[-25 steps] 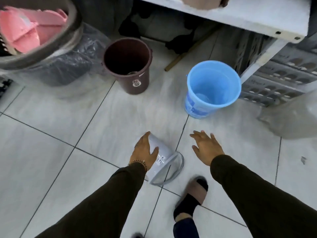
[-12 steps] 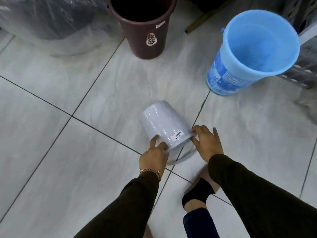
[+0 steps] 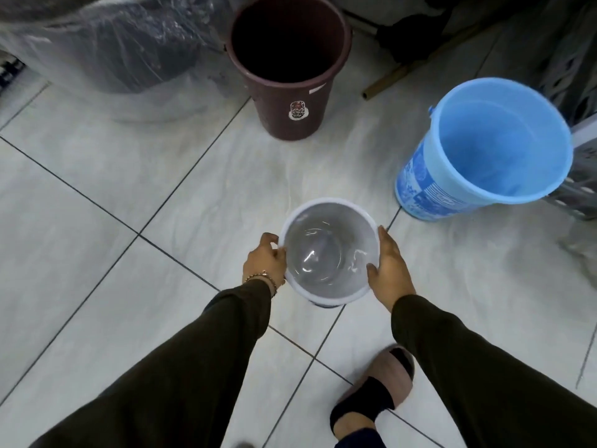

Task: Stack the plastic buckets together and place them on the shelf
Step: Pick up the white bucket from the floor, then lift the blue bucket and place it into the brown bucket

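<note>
A small white bucket [image 3: 329,250] is upright with its mouth facing up at me, held over the tiled floor. My left hand [image 3: 265,261] grips its left rim and my right hand [image 3: 389,270] grips its right rim. A maroon bucket [image 3: 287,63] stands upright on the floor straight ahead. A light blue bucket [image 3: 484,147] with a printed label stands upright to the right. The shelf is out of view.
A large object wrapped in clear plastic [image 3: 109,50] sits at the back left. A wooden stick [image 3: 407,76] lies on the floor between the maroon and blue buckets. Grey crates [image 3: 581,176] stand at the far right. My foot in a slipper [image 3: 374,399] is below.
The white bucket lay on its side on the floor; both hands took its rim and turned it upright, mouth up. The view moved closer to the buckets.
</note>
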### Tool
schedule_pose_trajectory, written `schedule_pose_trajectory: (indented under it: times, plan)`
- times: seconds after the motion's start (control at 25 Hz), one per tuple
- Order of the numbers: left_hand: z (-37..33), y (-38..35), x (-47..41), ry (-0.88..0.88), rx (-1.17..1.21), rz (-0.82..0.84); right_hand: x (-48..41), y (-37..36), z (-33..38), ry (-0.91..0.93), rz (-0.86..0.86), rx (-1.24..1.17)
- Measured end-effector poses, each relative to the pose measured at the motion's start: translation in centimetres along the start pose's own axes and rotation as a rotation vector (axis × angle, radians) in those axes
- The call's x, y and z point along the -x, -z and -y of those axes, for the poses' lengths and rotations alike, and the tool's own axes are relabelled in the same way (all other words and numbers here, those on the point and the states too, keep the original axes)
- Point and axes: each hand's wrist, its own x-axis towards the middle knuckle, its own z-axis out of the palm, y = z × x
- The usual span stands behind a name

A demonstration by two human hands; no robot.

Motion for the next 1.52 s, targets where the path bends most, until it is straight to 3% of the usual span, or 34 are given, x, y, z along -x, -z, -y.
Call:
schedule_pose_trajectory:
  times: [0.16,0.24,0.32,0.44,0.56,0.68,0.8,0.88,0.96,1.08,1.28,1.52]
  plan:
    - [-0.1,0.2,-0.9,0.211,0.336,-0.016,-0.4,0.0,0.2,0.015,0.054,0.077]
    - [-1.0,0.4,-0.5,0.222,0.309,-0.056,-0.5,0.8,0.7,0.015,0.02,0.021]
    - [-2.7,0.7,0.8,0.137,0.135,-0.112,-0.1,2.4,1.8,-0.11,-0.113,-0.225]
    - [-7.4,0.9,2.5,-0.106,0.102,-0.152,0.3,7.3,3.4,-0.339,-0.37,-0.576]
    - [-14.7,-0.1,1.9,-0.263,0.095,-0.162,-1.3,13.9,2.6,-0.362,-0.675,-0.664]
    - [-22.2,-3.1,-0.3,-0.264,0.157,-0.112,-4.1,19.9,0.3,-0.399,-0.807,-0.602]
    - [-28.8,-8.3,-2.8,-0.175,0.223,0.042,-7.9,24.1,-4.2,-0.566,-0.679,-0.508]
    - [-31.8,-11.7,-4.7,-0.141,0.154,0.162,-10.2,25.3,-7.1,-0.622,-0.498,-0.623]
    - [-33.5,-14.1,-6.2,-0.102,0.201,0.237,-11.5,25.8,-8.7,-0.585,-0.386,-0.793]
    - [-34.0,-15.1,-7.0,-0.017,0.322,0.233,-11.2,26.6,-8.3,-0.493,-0.395,-0.776]
    - [-35.9,-8.3,-3.7,0.059,0.583,0.22,-8.0,30.4,-1.8,-0.323,-0.362,-0.648]
    - [-37.5,5.3,0.4,-0.092,0.659,0.133,-5.4,31.7,11.4,-0.175,-0.355,-0.631]
